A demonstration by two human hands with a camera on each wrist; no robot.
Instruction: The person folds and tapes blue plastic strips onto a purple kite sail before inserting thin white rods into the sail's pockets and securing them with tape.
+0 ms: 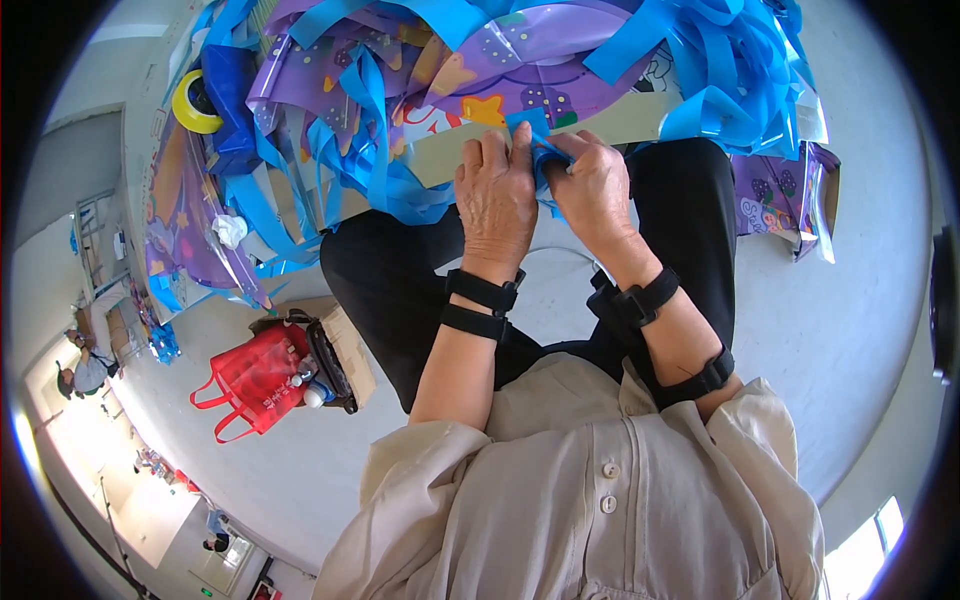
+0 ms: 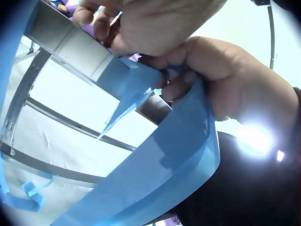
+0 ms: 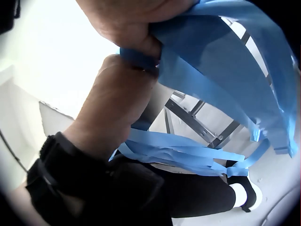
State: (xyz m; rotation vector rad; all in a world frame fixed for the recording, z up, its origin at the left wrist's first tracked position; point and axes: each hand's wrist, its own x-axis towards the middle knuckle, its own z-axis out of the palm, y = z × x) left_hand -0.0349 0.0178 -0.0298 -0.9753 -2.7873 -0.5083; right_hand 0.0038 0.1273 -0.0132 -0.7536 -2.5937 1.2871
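Observation:
Both hands meet over my lap at the near edge of the table. My left hand (image 1: 497, 195) holds a glossy blue plastic strip (image 1: 540, 160), its thumb lying along it. Right beside it, my right hand (image 1: 597, 190) pinches the same strip with curled fingers. From the right hand, a wide blue length (image 2: 155, 155) drapes down in the left wrist view, and a short pointed end (image 2: 129, 92) hangs between the hands. Broad blue folds (image 3: 211, 61) fall from the hands in the right wrist view. The fingertips are partly hidden by the strip.
Blue strips (image 1: 715, 60) and purple printed sheets (image 1: 545, 60) heap on the table. A yellow tape roll (image 1: 195, 102) sits at the left beside a dark blue object (image 1: 232, 110). A red bag (image 1: 255, 375) stands on the floor. Metal frame bars (image 2: 28, 89) run under the table.

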